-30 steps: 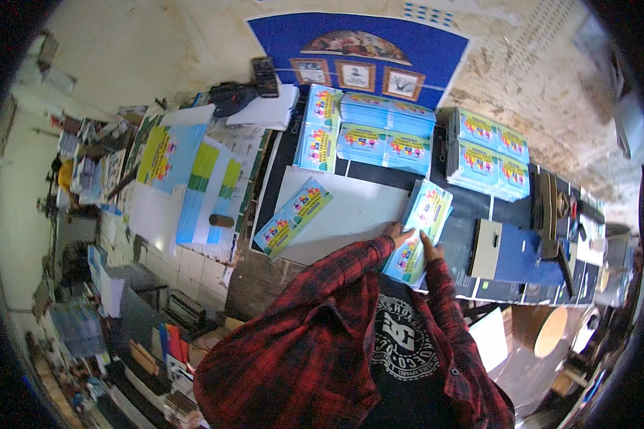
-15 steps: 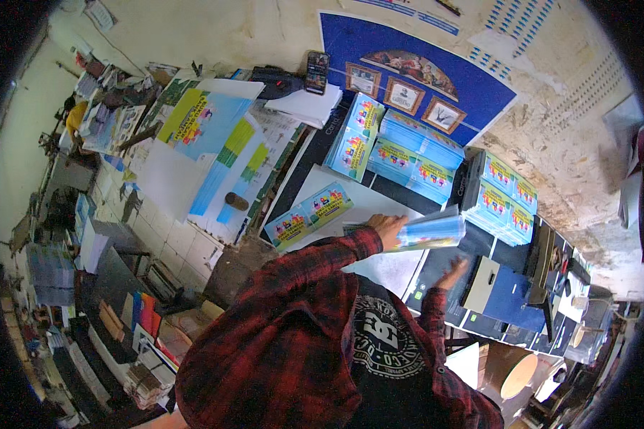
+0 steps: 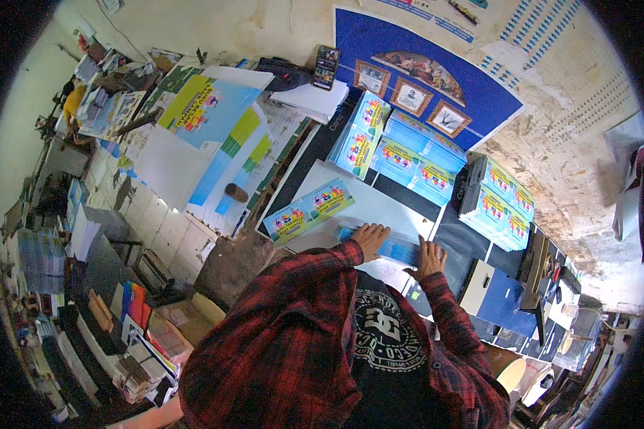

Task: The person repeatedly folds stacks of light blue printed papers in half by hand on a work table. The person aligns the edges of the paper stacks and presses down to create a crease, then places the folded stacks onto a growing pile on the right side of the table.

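A fanned stack of light blue booklets lies flat on a white sheet on the table in front of me. My left hand grips it near its left end, fingers curled over the far side and thumb on the near side. At the right end, my right hand touches the booklets with its fingers spread and thumb apart. Left of the stack lies a printed booklet cover strip, green, yellow and blue with cartoon figures. My palms hide parts of the stack.
Piles of the same booklets stand at the back, one pile by the wall and another pile to the right. A phone leans behind papers. Large printed sheets cover the left table, and a blue folder lies right.
The booklets came down from the air onto the white sheet, moving left and nearer. My right hand moved left to their end. My left hand shifted slightly left and nearer.
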Motion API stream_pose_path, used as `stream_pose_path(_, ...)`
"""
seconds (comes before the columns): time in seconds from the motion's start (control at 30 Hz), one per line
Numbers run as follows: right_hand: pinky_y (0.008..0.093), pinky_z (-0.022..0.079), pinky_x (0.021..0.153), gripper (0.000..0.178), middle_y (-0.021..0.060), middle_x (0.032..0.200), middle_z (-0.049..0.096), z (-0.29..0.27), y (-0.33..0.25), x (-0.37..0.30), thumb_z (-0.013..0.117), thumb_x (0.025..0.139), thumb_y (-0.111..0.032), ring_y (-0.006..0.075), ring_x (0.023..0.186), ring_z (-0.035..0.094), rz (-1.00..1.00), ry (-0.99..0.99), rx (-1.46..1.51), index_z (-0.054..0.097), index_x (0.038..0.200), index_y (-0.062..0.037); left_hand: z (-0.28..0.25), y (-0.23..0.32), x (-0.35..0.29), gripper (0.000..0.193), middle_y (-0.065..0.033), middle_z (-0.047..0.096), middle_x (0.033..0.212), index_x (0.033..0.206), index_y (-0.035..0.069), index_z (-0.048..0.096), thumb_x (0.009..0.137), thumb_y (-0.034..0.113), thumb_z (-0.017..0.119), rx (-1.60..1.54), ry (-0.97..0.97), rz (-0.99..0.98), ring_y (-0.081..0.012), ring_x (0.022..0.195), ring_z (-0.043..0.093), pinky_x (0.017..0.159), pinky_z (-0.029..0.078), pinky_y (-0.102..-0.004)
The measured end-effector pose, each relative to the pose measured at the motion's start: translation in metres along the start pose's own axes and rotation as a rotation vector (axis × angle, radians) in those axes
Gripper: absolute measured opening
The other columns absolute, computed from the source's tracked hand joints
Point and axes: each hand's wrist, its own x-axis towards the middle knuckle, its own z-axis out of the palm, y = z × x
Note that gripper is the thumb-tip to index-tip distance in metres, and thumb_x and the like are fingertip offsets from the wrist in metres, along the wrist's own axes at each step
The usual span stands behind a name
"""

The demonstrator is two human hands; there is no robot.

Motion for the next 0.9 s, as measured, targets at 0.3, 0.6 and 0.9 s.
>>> stream_pose_path(0.3, 0.0435, 0.037, 0.09, 0.044, 0.0076, 0.097, 0.06, 0.029, 0.027, -0.001, 0.072, 0.066, -0.024, 0.0281, 0.102, 0.055, -0.16, 0.242, 0.161, 0.057, 0.106, -0.0116, 0.001, -0.021, -0.016, 0.023, -0.005, 0.057, 0.102, 0.1, 0.01, 0.056, 0.077, 0.012, 0.058, 0.016, 0.038, -0.023, -0.0218, 0.101, 0.054, 0.085, 0.04, -0.0394)
stream_pose_path(0.6, 0.0395, 0.046, 0.094, 0.072, 0.0129, 0.114, 0.058, 0.045, 0.034, -0.029, 0.084, 0.06, -0.024, 0.0322, 0.11, 0.055, 0.009, 0.173, 0.756, 0.052, 0.122, -0.007, -0.025, -0.063, -0.056, 0.072, -0.0108, 0.051, 0.115, 0.122, 0.009, 0.046, 0.062, 0.032, 0.079, -0.086, 0.01, -0.114, -0.0287, 0.114, 0.048, 0.099, 0.033, -0.0437)
stream_pose_path(0.9, 0.0394, 0.044, 0.096, 0.101, 0.0234, 0.127, 0.049, 0.091, 0.028, -0.016, 0.087, 0.061, -0.033, 0.0349, 0.115, 0.052, -0.05, 0.353, 0.838, 0.03, 0.138, -0.0011, 0.031, -0.093, -0.077, 0.106, -0.0199, 0.038, 0.138, 0.142, 0.004, 0.025, 0.06, 0.032, 0.086, -0.541, 0.319, -0.276, -0.0354, 0.123, 0.044, 0.102, 0.038, -0.0442)
